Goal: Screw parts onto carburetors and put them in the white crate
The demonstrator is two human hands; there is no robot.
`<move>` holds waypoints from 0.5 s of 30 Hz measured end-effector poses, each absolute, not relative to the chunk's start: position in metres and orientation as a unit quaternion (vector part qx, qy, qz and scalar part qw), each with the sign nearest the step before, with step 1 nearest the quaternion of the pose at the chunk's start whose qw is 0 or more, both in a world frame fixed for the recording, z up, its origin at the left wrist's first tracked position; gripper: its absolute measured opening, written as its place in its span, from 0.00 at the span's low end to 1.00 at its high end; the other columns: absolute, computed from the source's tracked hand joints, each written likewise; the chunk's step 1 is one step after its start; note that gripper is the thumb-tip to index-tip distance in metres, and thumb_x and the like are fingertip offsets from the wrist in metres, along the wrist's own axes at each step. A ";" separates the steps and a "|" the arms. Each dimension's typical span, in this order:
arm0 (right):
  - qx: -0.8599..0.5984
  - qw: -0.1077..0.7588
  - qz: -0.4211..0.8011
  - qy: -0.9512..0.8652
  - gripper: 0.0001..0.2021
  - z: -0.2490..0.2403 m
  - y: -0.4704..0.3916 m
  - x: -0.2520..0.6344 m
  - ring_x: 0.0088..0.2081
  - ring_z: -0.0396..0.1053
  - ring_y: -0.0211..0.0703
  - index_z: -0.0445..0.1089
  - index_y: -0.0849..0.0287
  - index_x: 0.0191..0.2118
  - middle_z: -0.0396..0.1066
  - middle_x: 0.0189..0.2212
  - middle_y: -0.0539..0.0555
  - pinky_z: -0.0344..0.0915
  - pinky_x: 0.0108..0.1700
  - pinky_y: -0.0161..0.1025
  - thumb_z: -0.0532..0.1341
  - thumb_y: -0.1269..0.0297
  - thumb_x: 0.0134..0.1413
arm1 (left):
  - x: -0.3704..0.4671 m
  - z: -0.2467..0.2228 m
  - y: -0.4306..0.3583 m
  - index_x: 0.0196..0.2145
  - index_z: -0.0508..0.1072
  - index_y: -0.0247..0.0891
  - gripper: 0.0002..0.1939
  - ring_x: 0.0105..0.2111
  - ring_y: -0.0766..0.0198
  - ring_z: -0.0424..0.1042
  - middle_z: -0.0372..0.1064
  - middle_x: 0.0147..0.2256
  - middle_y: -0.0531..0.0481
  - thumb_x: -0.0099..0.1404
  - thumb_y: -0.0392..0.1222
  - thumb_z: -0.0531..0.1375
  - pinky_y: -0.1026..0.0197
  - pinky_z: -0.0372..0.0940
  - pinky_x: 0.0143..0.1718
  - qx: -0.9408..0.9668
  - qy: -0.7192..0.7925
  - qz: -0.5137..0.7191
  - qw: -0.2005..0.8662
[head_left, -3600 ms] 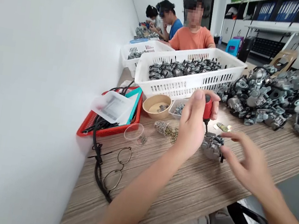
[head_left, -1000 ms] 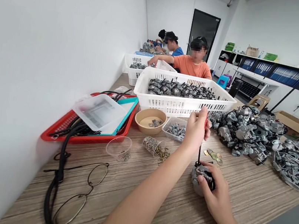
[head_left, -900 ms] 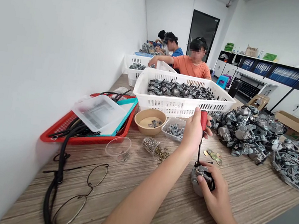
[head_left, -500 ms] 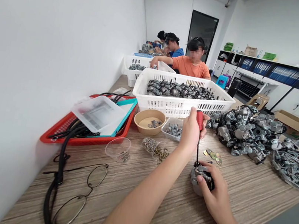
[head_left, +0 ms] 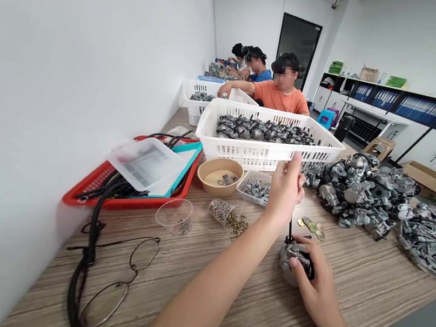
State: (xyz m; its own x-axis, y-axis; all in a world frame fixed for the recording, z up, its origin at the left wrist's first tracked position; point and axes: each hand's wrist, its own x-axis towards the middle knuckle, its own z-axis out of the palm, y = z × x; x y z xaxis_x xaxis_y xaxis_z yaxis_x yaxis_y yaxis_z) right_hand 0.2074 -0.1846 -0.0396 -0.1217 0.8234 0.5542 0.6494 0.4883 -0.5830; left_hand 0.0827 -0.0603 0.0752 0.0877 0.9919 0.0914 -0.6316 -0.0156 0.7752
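Observation:
My left hand (head_left: 287, 189) is wrapped round a screwdriver (head_left: 291, 227), thumb on top. Its handle is hidden in the fist, and the dark shaft points down. The tip meets the top of a grey metal carburetor (head_left: 288, 267) on the table. My right hand (head_left: 317, 279) grips that carburetor from the right, thumb in front and fingers behind. Just beyond it lie several round brass-coloured discs (head_left: 312, 227). To the left, small screws (head_left: 238, 225) spill from a tipped clear cup (head_left: 222, 213).
A white basket (head_left: 268, 157) of carburetors stands ahead, with a carburetor heap (head_left: 361, 190) at right. Tan bowl (head_left: 218, 185), clear tub of metal parts (head_left: 255, 188), red basket (head_left: 125, 205) and eyeglasses (head_left: 118, 285) lie left. Across the table a person in an orange shirt (head_left: 279, 96) reaches into another basket.
My left hand has turned round the screwdriver, and the red handle that showed before is now covered. The right hand and the carburetor stay in place. The view has shifted slightly.

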 end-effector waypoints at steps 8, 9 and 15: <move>-0.481 0.413 0.088 -0.769 0.09 -0.049 -0.220 0.216 0.60 0.75 0.56 0.70 0.50 0.53 0.72 0.61 0.63 0.75 0.57 0.51 0.62 0.59 0.72 | 0.096 0.087 -0.097 0.34 0.63 0.43 0.18 0.13 0.74 0.50 0.56 0.19 0.62 0.74 0.56 0.61 0.67 0.46 0.15 0.414 0.211 0.553 0.692; -0.480 0.408 0.083 -0.772 0.09 -0.049 -0.222 0.215 0.59 0.74 0.57 0.70 0.50 0.54 0.71 0.61 0.63 0.75 0.57 0.52 0.62 0.59 0.72 | 0.095 0.089 -0.105 0.35 0.61 0.45 0.17 0.14 0.73 0.50 0.57 0.19 0.63 0.74 0.55 0.62 0.68 0.47 0.15 0.422 0.200 0.549 0.693; -0.468 0.394 0.074 -0.788 0.09 -0.040 -0.219 0.207 0.58 0.73 0.56 0.70 0.50 0.52 0.71 0.59 0.61 0.74 0.55 0.51 0.64 0.56 0.71 | 0.070 0.085 -0.141 0.36 0.68 0.45 0.16 0.16 0.70 0.59 0.63 0.21 0.60 0.72 0.58 0.63 0.66 0.54 0.17 0.455 0.131 0.581 0.662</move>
